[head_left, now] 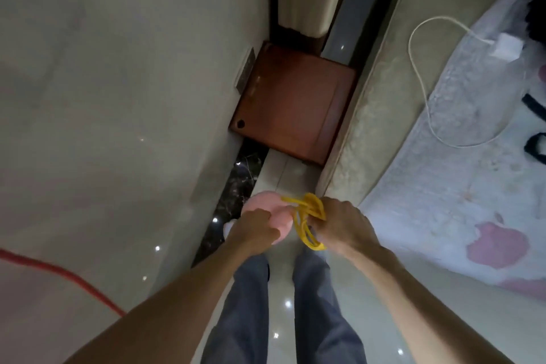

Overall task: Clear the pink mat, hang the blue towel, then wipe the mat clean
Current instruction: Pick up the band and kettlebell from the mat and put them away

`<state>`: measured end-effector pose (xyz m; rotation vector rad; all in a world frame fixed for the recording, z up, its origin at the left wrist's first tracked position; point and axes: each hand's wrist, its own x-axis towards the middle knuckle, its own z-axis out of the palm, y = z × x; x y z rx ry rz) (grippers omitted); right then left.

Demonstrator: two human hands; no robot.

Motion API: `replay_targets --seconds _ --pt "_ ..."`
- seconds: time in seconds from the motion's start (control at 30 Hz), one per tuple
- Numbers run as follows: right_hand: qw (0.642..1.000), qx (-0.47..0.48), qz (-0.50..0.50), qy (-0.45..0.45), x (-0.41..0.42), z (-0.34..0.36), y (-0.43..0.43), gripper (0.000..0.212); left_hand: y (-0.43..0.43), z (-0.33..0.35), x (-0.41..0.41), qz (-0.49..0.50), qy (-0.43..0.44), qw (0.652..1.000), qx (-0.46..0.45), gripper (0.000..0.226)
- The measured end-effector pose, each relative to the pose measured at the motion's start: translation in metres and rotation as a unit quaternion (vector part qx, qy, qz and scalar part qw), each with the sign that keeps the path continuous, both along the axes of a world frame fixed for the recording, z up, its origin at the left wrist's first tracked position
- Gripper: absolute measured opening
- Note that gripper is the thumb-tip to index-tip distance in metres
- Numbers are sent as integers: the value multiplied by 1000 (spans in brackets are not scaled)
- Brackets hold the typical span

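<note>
You have two hands in view, the left hand (255, 229) and the right hand (344, 224), plus one pink rounded object (266, 205) and one bundle of yellow loops (310, 214). You can also count one wooden bedside table (292, 103), one white charger (506, 47), one red cord (59, 270), one wall plate (245, 71) and one patterned blanket (443, 186).

Both bare forearms reach forward and down, converging in front of the body. The left hand (255, 230) is knuckles-up, its fingers curled round a pink object (263, 201). Just beside it, the right hand (339, 223) grips a tangle of yellow cord (314, 205), fingers curled under, wrist straight.
</note>
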<state>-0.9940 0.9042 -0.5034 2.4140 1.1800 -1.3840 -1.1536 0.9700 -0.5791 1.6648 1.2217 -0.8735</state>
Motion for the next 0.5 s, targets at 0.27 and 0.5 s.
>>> replay_targets --seconds 0.27,0.5 --pt "1000 11 -21 3 -15 -134 11 26 24 -155 4 -57 2 998 17 17" --pt "999 23 -29 -16 -49 -226 20 22 44 -262 4 -28 17 999 3 24"
